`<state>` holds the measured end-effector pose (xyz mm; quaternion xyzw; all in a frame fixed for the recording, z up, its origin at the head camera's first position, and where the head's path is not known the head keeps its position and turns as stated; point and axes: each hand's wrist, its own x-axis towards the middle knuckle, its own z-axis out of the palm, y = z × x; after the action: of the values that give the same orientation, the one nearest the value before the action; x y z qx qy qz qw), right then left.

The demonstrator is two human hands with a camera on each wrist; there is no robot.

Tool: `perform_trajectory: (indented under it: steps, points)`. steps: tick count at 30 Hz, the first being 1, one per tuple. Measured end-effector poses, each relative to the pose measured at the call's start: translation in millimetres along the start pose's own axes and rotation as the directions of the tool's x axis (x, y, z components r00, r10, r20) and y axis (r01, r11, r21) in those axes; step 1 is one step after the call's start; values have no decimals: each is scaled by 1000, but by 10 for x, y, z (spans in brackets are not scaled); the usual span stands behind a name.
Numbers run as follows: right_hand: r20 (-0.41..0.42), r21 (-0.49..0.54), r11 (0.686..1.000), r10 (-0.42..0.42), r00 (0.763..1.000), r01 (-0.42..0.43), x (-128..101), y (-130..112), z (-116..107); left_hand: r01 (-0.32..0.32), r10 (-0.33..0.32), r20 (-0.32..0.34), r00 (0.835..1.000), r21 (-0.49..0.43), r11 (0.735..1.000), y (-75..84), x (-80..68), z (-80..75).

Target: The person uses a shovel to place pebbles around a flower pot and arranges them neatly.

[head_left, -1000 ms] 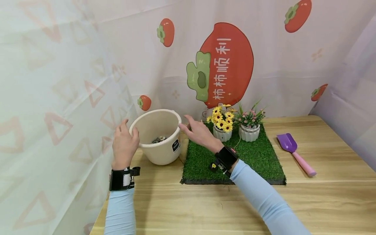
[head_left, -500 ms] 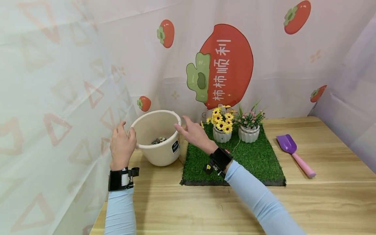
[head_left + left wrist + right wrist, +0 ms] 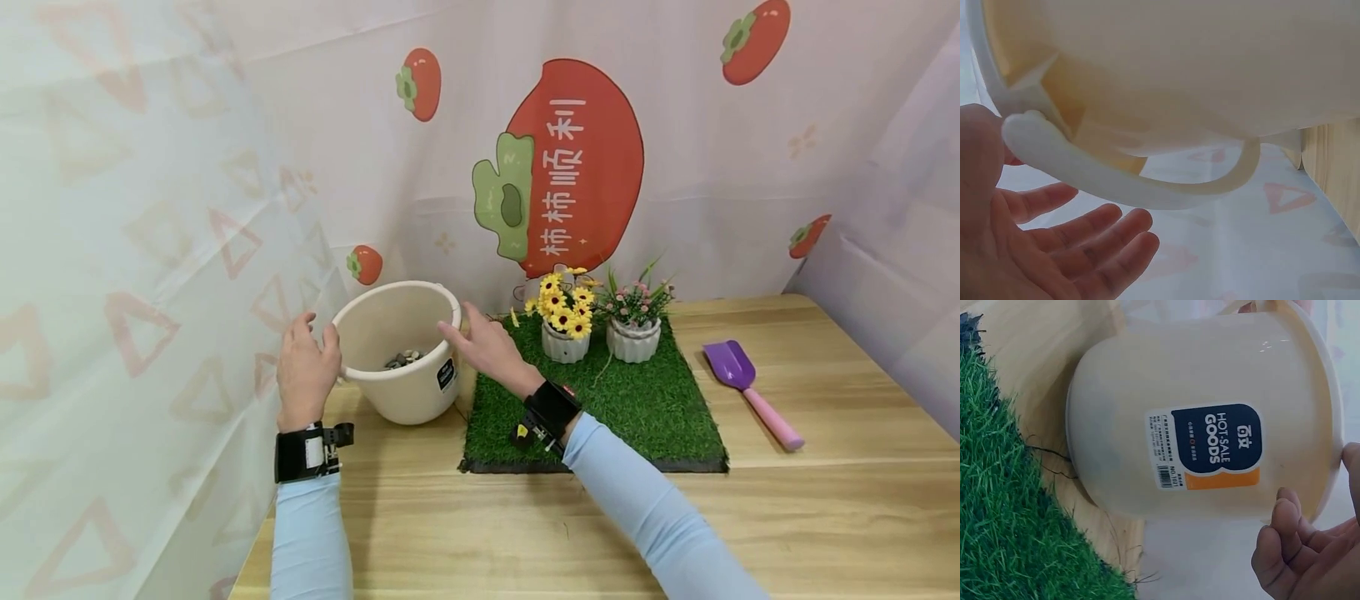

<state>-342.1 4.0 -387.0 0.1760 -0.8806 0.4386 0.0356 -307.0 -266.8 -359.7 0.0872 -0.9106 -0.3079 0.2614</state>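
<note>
Bucket [image 3: 405, 354] sits left of centre in the head view, on the table [image 3: 750, 517] right beside the grass mat [image 3: 645, 417], with a few pebbles [image 3: 403, 358] in the bottom. My left hand [image 3: 303, 375] is at its left rim, fingers relaxed and spread, gripping nothing; the handle [image 3: 1129, 187] hangs just above my palm. Right hand [image 3: 487, 346] is loose too, fingertips [image 3: 1285, 519] at the right rim, by the label [image 3: 1210, 447].
</note>
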Motion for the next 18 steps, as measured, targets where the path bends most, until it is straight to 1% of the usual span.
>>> perform_trajectory:
  steps: [4, 9, 18]
  points:
    - [-11, 32, 999, 11, 1000, -11, 10, 9, 35, 19, -19, 16, 1000, -40, 999, -53, 24, 9]
    - [2, 77, 997, 15, 1000, -15, 13, 14, 57, 51, -47, 52, 998, -82, 995, -101, 59, 21]
    - [27, 171, 985, 34, 999, -38, 19, -18, 47, 100, -88, 142, 986, -81, 992, -103, 48, 30]
